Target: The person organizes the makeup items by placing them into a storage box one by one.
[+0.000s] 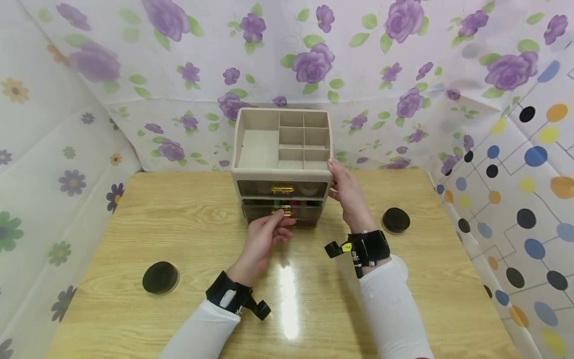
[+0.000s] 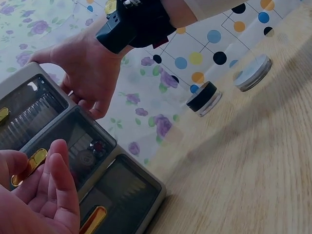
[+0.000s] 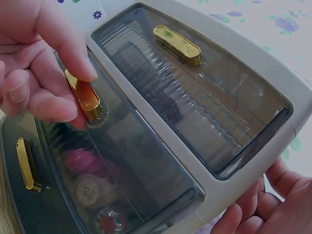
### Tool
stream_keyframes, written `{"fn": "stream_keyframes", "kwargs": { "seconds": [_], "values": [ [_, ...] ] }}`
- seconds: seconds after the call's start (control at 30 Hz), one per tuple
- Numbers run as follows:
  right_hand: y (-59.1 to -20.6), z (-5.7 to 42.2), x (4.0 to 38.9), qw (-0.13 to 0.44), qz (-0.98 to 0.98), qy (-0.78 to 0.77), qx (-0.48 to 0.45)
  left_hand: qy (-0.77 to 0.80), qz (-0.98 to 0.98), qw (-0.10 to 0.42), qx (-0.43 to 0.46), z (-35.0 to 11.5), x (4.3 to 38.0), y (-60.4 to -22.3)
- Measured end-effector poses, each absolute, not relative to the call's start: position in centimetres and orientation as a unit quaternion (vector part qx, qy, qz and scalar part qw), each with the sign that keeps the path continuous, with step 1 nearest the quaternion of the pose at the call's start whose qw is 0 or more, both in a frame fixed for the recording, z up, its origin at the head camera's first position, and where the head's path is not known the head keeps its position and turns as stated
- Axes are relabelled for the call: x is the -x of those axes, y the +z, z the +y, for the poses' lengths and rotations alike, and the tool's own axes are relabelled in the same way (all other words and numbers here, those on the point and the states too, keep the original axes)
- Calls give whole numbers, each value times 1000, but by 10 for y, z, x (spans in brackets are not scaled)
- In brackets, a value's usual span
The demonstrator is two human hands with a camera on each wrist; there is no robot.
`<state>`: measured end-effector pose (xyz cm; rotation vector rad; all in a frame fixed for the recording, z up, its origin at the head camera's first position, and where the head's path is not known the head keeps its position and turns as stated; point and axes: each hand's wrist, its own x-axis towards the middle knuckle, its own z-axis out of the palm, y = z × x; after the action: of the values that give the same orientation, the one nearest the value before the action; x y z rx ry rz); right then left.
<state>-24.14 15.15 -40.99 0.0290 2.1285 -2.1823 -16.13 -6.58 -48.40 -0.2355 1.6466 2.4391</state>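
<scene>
A cream desktop drawer organizer (image 1: pixel 237 149) with smoky see-through drawers stands at the table's back. My left hand (image 1: pixel 264 239) pinches the gold handle (image 3: pixel 87 100) of the middle drawer (image 3: pixel 146 165) between thumb and fingers. That drawer sits slightly out from the frame. Through its front show a pink item (image 3: pixel 85 161) and a small round container (image 3: pixel 90 189). My right hand (image 1: pixel 350 192) grips the organizer's right side, its thumb at the top rim. The top drawer (image 3: pixel 195 97) is closed, and below is a bottom drawer (image 2: pixel 126 195) with its own gold handle (image 2: pixel 95 220).
A black-lidded jar (image 1: pixel 160 277) stands at the left of the wooden table (image 1: pixel 179 214), and another black-lidded jar (image 1: pixel 395 220) at the right. A white-lidded jar (image 2: pixel 253 73) is partly behind my right forearm in the head view. Patterned cloth (image 1: pixel 278 50) hangs close behind the organizer.
</scene>
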Motion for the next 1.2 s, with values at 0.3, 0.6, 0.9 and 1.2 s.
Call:
{"fn": "stream_keyframes", "kwargs": {
  "seconds": [0.3,0.6,0.9,1.2],
  "values": [
    [-409,151,242,44,698,-715,-1,817,565,87,76,-64,167,-483],
    [-411,151,242,38,697,-716,2,819,563,84,78,-63,171,-482],
    [-412,152,241,39,695,-718,5,824,555,82,77,-61,174,-482],
    [-412,151,243,40,692,-721,15,815,569,78,76,-63,175,-481]
  ]
}}
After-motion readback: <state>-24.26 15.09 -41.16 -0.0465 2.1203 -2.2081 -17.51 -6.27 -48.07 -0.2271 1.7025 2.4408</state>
